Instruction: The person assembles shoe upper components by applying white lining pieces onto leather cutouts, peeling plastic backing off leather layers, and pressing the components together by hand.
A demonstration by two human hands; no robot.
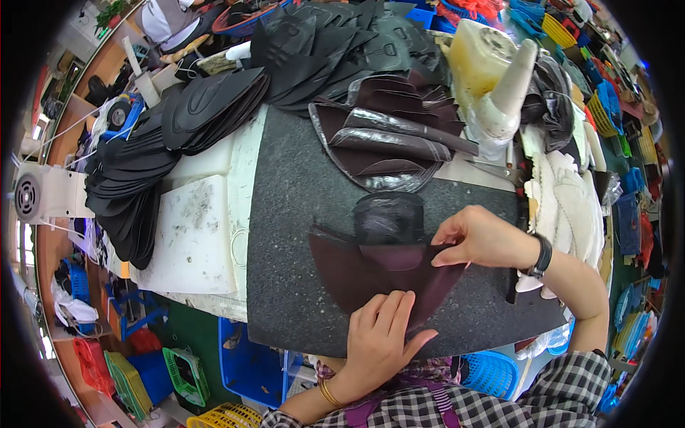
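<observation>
On the dark speckled board (285,292) lies a curved, dark maroon leather-like piece (339,264). A black tongue-shaped piece (389,217) meets its upper middle edge. My left hand (382,339) rests on the lower part of the maroon piece with fingers stretched out. My right hand (481,239) pinches the maroon piece at its upper right edge, thumb against fingers. Just beyond, a fanned stack of maroon pieces (389,135) with shiny edges lies on the board.
Stacks of black cut pieces (214,107) line the back left beside a white block (189,235). A white cone-tipped bottle (496,118) and yellowish container (474,60) stand back right. White cloth (564,200) lies right. Below are a blue crate (250,364) and blue basket (489,374).
</observation>
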